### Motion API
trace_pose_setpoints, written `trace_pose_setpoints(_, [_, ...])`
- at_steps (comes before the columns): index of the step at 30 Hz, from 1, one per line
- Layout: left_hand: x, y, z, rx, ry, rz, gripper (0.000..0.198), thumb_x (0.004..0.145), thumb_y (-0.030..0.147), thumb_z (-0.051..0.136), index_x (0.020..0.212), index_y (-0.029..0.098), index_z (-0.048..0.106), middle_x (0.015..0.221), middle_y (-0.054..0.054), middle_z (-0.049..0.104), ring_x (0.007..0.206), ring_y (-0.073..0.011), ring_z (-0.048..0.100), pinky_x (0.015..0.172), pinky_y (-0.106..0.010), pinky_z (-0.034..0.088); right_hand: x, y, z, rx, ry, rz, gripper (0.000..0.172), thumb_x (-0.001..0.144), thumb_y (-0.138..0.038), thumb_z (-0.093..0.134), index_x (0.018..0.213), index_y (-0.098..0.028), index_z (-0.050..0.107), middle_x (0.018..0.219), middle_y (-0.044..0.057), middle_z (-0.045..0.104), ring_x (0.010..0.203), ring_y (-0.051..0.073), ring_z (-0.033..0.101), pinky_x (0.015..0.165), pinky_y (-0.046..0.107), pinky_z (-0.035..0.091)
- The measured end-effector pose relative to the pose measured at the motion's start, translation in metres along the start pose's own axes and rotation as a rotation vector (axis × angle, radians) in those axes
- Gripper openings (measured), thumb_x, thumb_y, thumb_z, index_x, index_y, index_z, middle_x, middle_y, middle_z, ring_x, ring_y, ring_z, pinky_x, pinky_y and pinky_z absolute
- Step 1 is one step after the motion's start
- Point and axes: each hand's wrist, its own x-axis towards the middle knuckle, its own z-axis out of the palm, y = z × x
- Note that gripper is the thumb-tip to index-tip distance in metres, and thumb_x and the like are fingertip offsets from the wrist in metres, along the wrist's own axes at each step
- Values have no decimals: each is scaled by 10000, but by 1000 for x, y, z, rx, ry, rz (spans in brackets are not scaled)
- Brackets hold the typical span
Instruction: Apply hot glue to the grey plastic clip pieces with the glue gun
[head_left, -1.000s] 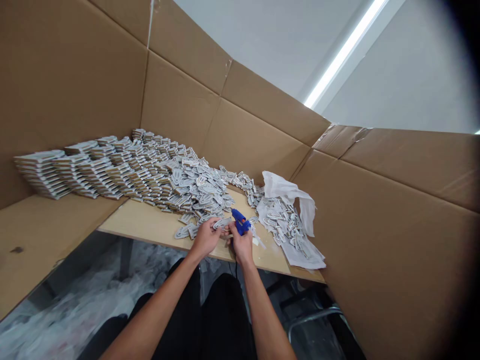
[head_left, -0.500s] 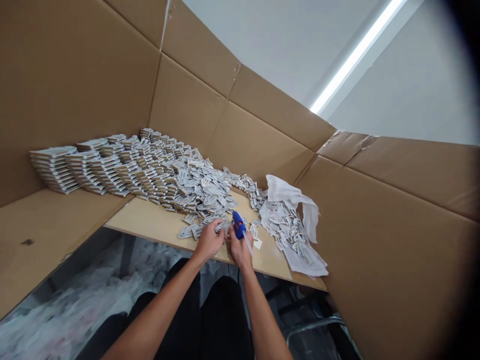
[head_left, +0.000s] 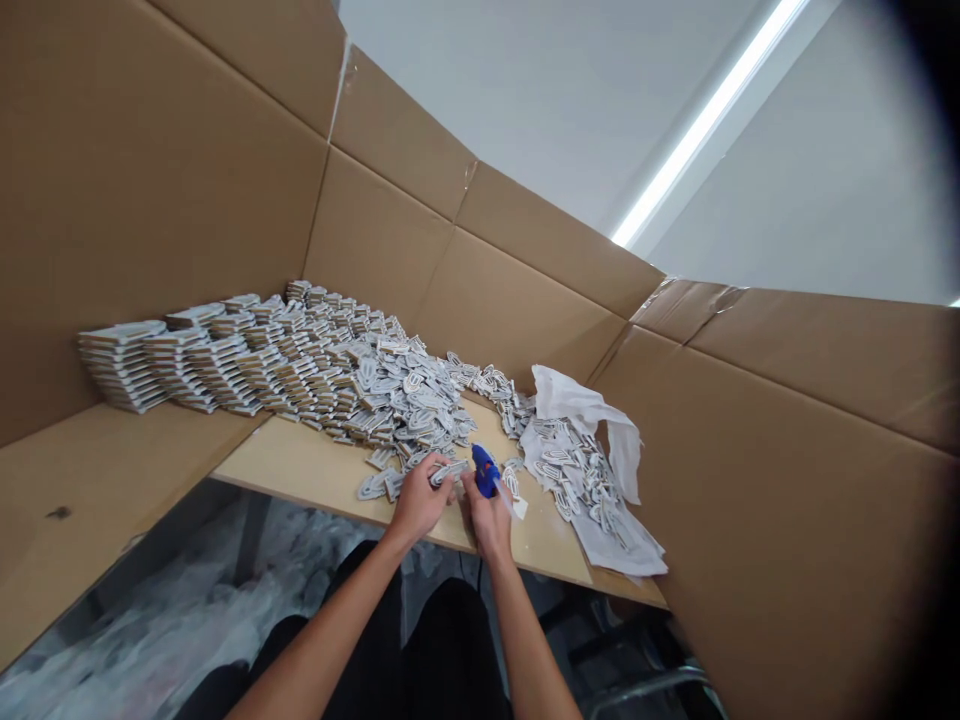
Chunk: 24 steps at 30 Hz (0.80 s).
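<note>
My right hand (head_left: 489, 517) is closed around a blue glue gun (head_left: 485, 470), with a pale glue stick poking out of its back end. Between the fingers of my left hand (head_left: 421, 500) is a small grey-white oval piece (head_left: 448, 472) with a slotted outline. The glue gun's nozzle is just right of that piece; whether they touch is hard to make out. Beyond my hands lies a loose heap of similar grey-white pieces (head_left: 420, 385). A few more lie right beside my left hand.
Neat stacks of pieces (head_left: 124, 365) line the left back of the wooden table (head_left: 300, 455). On the right, more pieces rest on white wrapping sheets (head_left: 626, 545). Tall cardboard walls (head_left: 540, 280) enclose the table. Crumpled clear plastic (head_left: 165, 600) fills the floor at lower left.
The glue gun has shifted slightly right, away from the piece in my left hand. The whole view has tilted up a little, so the table sits lower.
</note>
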Motion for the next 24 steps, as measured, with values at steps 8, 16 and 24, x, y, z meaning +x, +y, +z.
trace_pose_setpoints(8, [6, -3, 0, -67, 63, -3, 277, 808, 420, 734, 920, 170, 695, 896, -69, 761, 841, -233, 716, 773, -325, 558, -1, 0, -33, 337, -341, -10, 526, 880, -686, 717, 1012, -178, 698, 829, 56, 696, 669, 170, 663, 488, 239, 523])
trace_pose_setpoints(16, [4, -2, 4, -224, -35, -108, 418, 794, 455, 763, 1028, 228, 501, 842, -37, 729, 684, -231, 751, 516, -277, 532, -4, 7, -51, 183, -503, 9, 618, 930, -770, 580, 820, -166, 649, 629, 26, 650, 407, 105, 543, 402, 215, 440])
trace_pose_setpoints(24, [4, -2, 4, -196, -99, -132, 449, 756, 452, 807, 971, 224, 485, 770, -20, 715, 642, -248, 765, 450, -256, 520, -2, 7, -44, 131, -503, 6, 607, 896, -783, 609, 792, -186, 632, 661, 33, 642, 462, 130, 573, 393, 225, 442])
